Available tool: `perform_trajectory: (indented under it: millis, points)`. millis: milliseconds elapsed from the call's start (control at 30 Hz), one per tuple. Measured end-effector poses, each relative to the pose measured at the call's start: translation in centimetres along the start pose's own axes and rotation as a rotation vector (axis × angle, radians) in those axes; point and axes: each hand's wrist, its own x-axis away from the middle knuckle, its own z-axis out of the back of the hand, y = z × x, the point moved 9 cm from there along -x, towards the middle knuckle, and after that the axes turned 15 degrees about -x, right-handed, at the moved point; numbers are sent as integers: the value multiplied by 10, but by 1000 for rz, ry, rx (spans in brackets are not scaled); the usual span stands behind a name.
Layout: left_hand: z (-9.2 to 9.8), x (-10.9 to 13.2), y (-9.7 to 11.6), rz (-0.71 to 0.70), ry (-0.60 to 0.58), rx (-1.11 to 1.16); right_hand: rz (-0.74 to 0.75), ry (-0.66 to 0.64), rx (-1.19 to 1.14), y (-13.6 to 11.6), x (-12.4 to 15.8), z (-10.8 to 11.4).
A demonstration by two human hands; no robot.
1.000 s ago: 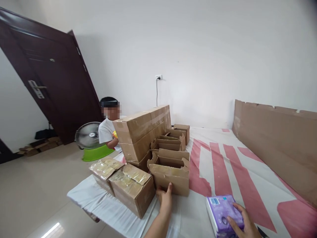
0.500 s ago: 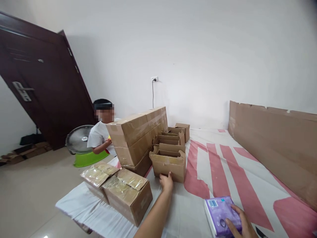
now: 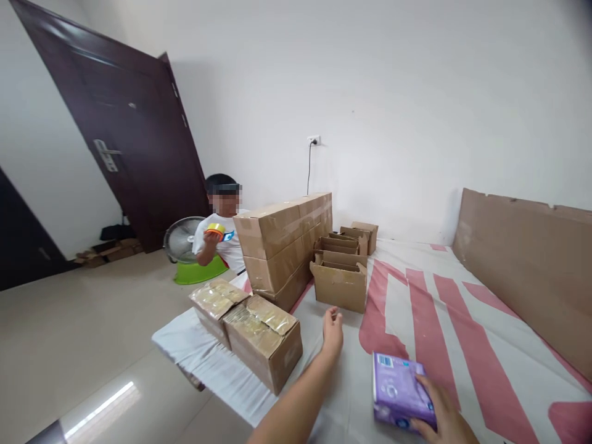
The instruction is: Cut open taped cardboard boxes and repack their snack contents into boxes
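My left hand [image 3: 333, 332] is just in front of an open cardboard box [image 3: 340, 288], apart from it, with loosely bent fingers and nothing visible in them. That box stands upright at the near end of a row of open boxes [image 3: 340, 245]. In my right hand [image 3: 441, 413] is a purple pack of tissues [image 3: 398, 390], gripped at its right side over the cloth; part of the pack is hidden by the fingers. Left of my left arm sit two taped cardboard boxes [image 3: 263, 333], side by side.
A wall of stacked, sealed boxes [image 3: 282, 237] runs beside the open row. Behind it, another person [image 3: 222, 228] holds up a yellow tape roll [image 3: 215, 229]. A fan [image 3: 182, 239] stands by a green basin [image 3: 198, 271]. A cardboard panel [image 3: 522, 265] borders the cloth-covered surface [image 3: 393, 314] at right.
My left hand has come off the near open box. The tissue pack has shifted left and turned in my right hand. The other person has raised the tape roll. The view has swung left.
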Motion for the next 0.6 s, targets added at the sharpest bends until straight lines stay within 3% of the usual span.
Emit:
perform_trajectory:
  millis: [133, 167, 200, 267, 333, 433, 533, 600]
  points:
    - [58, 89, 0, -240, -79, -12, 83, 50, -28, -36, -57, -45]
    - [75, 109, 7, -414, -113, -76, 111, 67, -42, -45, -75, -57]
    - [97, 124, 12, -567, -83, -140, 137, 87, -62, -54, -94, -68]
    - [153, 129, 9, -680, 100, -265, 184, 120, -114, -72, -129, -92]
    - [217, 106, 4, -633, 356, -395, 222, 129, -152, -89, -154, -116]
    - [311, 36, -11, -313, 645, -596, 287, 136, -180, -116, -156, -148]
    - [387, -37, -22, -128, 744, -631, 385, 50, -236, -137, -123, -182]
    - [422, -78, -34, -20, 767, -633, 418, -80, -293, -144, -97, -209]
